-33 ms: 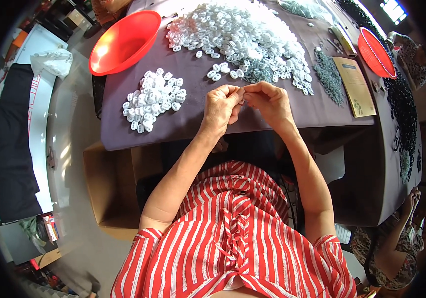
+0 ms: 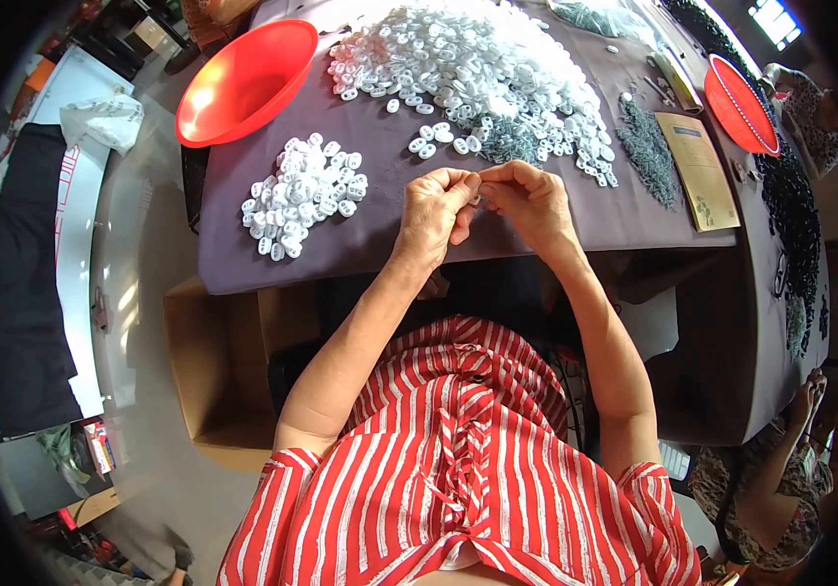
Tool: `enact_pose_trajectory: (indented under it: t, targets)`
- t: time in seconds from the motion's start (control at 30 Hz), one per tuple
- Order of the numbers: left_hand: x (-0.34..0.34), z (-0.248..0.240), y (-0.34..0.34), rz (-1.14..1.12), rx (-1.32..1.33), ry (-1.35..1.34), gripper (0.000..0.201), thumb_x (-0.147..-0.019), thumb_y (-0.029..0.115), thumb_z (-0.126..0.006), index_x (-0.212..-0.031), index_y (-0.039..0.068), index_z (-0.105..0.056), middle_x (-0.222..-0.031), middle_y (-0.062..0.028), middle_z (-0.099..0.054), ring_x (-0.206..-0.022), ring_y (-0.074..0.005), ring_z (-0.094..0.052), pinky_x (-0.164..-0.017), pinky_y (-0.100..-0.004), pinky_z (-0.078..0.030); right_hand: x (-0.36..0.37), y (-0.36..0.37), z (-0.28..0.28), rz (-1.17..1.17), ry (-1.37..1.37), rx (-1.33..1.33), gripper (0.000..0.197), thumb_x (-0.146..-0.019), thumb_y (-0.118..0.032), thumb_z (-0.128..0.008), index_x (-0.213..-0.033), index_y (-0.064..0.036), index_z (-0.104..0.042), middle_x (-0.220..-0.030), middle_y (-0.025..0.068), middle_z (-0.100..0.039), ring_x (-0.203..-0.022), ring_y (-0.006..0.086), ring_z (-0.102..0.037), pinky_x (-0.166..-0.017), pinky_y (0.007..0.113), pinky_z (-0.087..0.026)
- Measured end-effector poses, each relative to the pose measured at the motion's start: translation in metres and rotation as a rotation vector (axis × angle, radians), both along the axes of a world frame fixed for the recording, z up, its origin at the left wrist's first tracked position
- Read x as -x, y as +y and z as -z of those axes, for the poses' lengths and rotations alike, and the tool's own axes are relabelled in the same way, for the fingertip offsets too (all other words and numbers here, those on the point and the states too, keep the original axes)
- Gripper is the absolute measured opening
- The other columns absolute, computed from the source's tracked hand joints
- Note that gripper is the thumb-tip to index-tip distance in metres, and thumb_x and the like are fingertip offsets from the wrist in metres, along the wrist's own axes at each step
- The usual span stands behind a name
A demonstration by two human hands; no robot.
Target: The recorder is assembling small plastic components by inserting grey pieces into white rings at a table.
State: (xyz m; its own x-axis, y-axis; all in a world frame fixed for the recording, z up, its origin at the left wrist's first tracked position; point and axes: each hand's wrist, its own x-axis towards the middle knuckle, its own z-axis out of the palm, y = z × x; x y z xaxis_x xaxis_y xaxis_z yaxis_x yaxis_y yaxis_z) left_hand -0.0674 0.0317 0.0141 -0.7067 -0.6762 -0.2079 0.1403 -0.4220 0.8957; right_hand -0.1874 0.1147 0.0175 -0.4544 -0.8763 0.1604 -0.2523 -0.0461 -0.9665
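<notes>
My left hand (image 2: pixel 433 213) and my right hand (image 2: pixel 534 203) meet fingertip to fingertip over the front edge of the table. Both are pinched closed around something tiny that the fingers mostly hide. Just beyond them lies a small heap of grey springs (image 2: pixel 509 145), at the near edge of a big pile of white oval two-hole plastic pieces (image 2: pixel 458 59). Several loose white pieces (image 2: pixel 427 142) sit in front of that pile. To the left of my hands is a smaller heap of similar white pieces (image 2: pixel 300 195).
A red basin (image 2: pixel 248 83) stands at the table's far left. On the right are more grey springs (image 2: pixel 648 151), a brown envelope (image 2: pixel 697 171) and a red basket (image 2: pixel 739 105), with many black pieces (image 2: pixel 792 210) beyond. An open cardboard box (image 2: pixel 219 366) is below left; another person's arm (image 2: pixel 780 469) shows lower right.
</notes>
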Motion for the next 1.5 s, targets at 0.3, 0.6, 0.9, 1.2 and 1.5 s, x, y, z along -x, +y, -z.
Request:
enact_pose_trajectory:
  t: [0.3, 0.6, 0.9, 1.2, 1.5]
  targets:
    - [-0.008, 0.007, -0.007, -0.230, 0.092, 0.018, 0.014, -0.080, 0.004, -0.065, -0.090, 0.000, -0.058, -0.069, -0.0027, -0.058, -0.045, -0.0056, -0.048, -0.034, -0.0193, -0.037, -0.029, -0.002, 0.005, -0.026, 0.181, 0.020, 0.006, -0.087, -0.007, -0.055, -0.089, -0.0020, -0.054, -0.075, 0.0019, -0.058, -0.066, 0.0072, -0.053, -0.056, 0.022, -0.045]
    - [-0.022, 0.008, -0.004, -0.194, -0.128, 0.136, 0.013, -0.080, 0.003, -0.064, -0.091, 0.000, -0.059, -0.073, -0.0070, -0.063, -0.060, -0.0132, -0.062, -0.054, -0.0261, -0.054, -0.038, -0.008, 0.010, 0.064, -0.006, 0.012, 0.006, -0.084, -0.001, -0.056, -0.089, 0.0012, -0.055, -0.074, 0.0070, -0.061, -0.057, 0.0101, -0.057, -0.051, 0.022, -0.047]
    - [-0.024, 0.009, 0.003, -0.221, -0.029, 0.098, 0.011, -0.082, 0.004, -0.063, -0.092, -0.001, -0.062, -0.077, -0.0058, -0.064, -0.063, -0.0114, -0.060, -0.055, -0.0217, -0.050, -0.035, -0.006, 0.011, 0.000, -0.158, 0.043, 0.006, -0.086, -0.004, -0.057, -0.089, 0.0011, -0.055, -0.074, 0.0041, -0.060, -0.065, 0.0091, -0.058, -0.057, 0.022, -0.048]
    - [-0.026, 0.002, 0.010, -0.192, 0.076, 0.048, 0.013, -0.085, 0.007, -0.059, -0.096, -0.001, -0.061, -0.077, -0.0064, -0.064, -0.060, -0.0119, -0.061, -0.051, -0.0216, -0.049, -0.035, -0.001, 0.005, -0.018, -0.150, 0.082, 0.005, -0.085, -0.001, -0.056, -0.090, -0.0005, -0.054, -0.075, 0.0044, -0.061, -0.071, 0.0099, -0.061, -0.062, 0.023, -0.049]
    - [-0.024, 0.007, 0.008, -0.166, 0.147, -0.001, 0.013, -0.087, 0.007, -0.057, -0.096, -0.002, -0.060, -0.077, -0.0074, -0.065, -0.062, -0.0132, -0.063, -0.050, -0.0214, -0.049, -0.031, -0.002, 0.008, -0.064, -0.181, 0.114, 0.006, -0.085, 0.002, -0.055, -0.090, -0.0002, -0.053, -0.076, 0.0061, -0.062, -0.070, 0.0108, -0.062, -0.063, 0.023, -0.050]
